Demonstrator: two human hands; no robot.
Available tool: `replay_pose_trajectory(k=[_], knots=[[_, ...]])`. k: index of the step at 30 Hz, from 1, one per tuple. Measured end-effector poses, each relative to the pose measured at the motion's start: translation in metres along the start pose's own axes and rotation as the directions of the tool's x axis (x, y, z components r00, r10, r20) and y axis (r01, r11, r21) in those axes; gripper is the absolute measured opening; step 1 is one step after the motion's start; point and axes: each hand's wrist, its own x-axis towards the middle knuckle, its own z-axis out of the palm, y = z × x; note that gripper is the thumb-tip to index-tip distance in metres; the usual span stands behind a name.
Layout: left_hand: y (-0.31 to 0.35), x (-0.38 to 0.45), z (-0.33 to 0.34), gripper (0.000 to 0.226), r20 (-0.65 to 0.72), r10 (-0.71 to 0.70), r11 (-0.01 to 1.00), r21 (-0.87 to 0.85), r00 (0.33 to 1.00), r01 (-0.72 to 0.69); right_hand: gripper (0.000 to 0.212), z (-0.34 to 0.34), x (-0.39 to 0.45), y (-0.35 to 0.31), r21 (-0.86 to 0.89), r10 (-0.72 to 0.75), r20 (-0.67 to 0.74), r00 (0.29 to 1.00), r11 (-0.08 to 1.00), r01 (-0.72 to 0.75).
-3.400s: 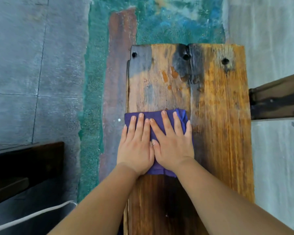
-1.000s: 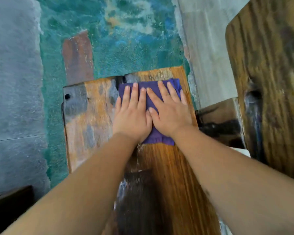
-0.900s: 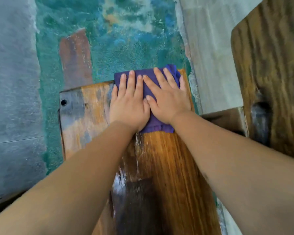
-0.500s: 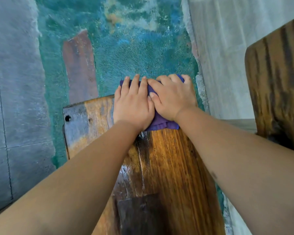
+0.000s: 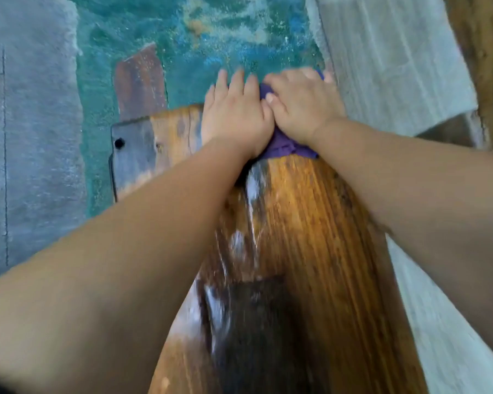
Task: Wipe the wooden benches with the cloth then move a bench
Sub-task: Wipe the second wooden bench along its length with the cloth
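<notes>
A long wooden bench [image 5: 305, 223] with an orange-brown, wet-looking top runs away from me. A purple cloth [image 5: 282, 146] lies bunched at its far end, mostly hidden under my hands. My left hand [image 5: 234, 115] presses flat on the cloth, fingers reaching past the bench end. My right hand [image 5: 302, 103] lies beside it, touching it, its fingers curled over the cloth at the far right corner of the bench. Both forearms stretch across the bench top.
Beyond the bench end the floor is painted teal [image 5: 199, 29], with a rust-brown strip [image 5: 140, 83] on it. Grey tiles [image 5: 29, 137] lie to the left, pale concrete [image 5: 393, 61] to the right. Another wooden bench [image 5: 487, 52] shows at the right edge.
Both hands have pushed the cloth from mid-bench to the far end. The right hand's fingers have curled over the cloth, which is now bunched and overhangs the end.
</notes>
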Motion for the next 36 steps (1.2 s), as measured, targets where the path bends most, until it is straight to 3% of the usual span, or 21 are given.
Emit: replay_pose_trajectory(k=[6, 11, 19, 21, 22, 23, 25, 28, 29, 31, 33, 36], knots=[[0.013, -0.107, 0.015, 0.065, -0.014, -0.021, 1.0, -0.003, 1.0, 0.021, 0.06, -0.004, -0.103, -0.025, 0.052, 0.013, 0.036, 0.999, 0.999, -0.015], [0.025, -0.232, 0.022, 0.067, 0.063, 0.02, 0.999, -0.035, 0.998, -0.018, 0.062, -0.015, -0.227, -0.061, 0.005, 0.011, 0.157, 0.987, 1.0, -0.012], [0.016, -0.399, 0.033, 0.069, 0.198, 0.096, 0.992, -0.101, 0.975, -0.077, 0.063, -0.02, -0.389, -0.11, 0.136, -0.039, 0.267, 0.963, 0.991, 0.002], [0.007, -0.403, 0.025, 0.071, 0.179, 0.063, 0.979, -0.2, 0.982, -0.026, 0.064, -0.024, -0.4, -0.108, 0.193, 0.029, 0.223, 0.974, 0.979, -0.073], [0.004, -0.401, 0.019, 0.073, 0.158, 0.006, 0.968, -0.25, 0.987, 0.034, 0.065, -0.027, -0.402, -0.106, 0.218, 0.136, 0.19, 0.972, 0.96, -0.176], [0.004, -0.399, 0.013, 0.074, 0.132, -0.07, 0.948, -0.301, 0.989, 0.107, 0.068, -0.03, -0.403, -0.104, 0.246, 0.283, 0.163, 0.945, 0.916, -0.316], [0.011, -0.394, 0.004, 0.076, 0.133, -0.246, 0.855, -0.437, 0.96, 0.28, 0.078, -0.035, -0.399, -0.102, 0.348, 0.553, 0.191, 0.811, 0.734, -0.583], [0.024, -0.381, -0.005, 0.061, 0.256, -0.5, 0.588, -0.601, 0.827, 0.541, 0.088, -0.041, -0.384, -0.106, 0.498, 0.649, 0.366, 0.666, 0.468, -0.73], [0.025, -0.375, -0.006, 0.049, 0.305, -0.56, 0.514, -0.601, 0.77, 0.612, 0.082, -0.043, -0.378, -0.106, 0.487, 0.647, 0.422, 0.635, 0.429, -0.761], [0.025, -0.366, -0.008, 0.034, 0.389, -0.592, 0.486, -0.526, 0.706, 0.698, 0.045, -0.046, -0.369, -0.106, 0.405, 0.638, 0.487, 0.596, 0.44, -0.801], [0.021, -0.364, -0.011, 0.017, 0.417, -0.541, 0.535, -0.498, 0.73, 0.682, 0.014, -0.051, -0.366, -0.106, 0.34, 0.615, 0.518, 0.595, 0.491, -0.802], [0.016, -0.373, -0.012, 0.008, 0.372, -0.48, 0.544, -0.585, 0.794, 0.602, 0.008, -0.053, -0.367, -0.107, 0.436, 0.55, 0.52, 0.654, 0.487, -0.756]])
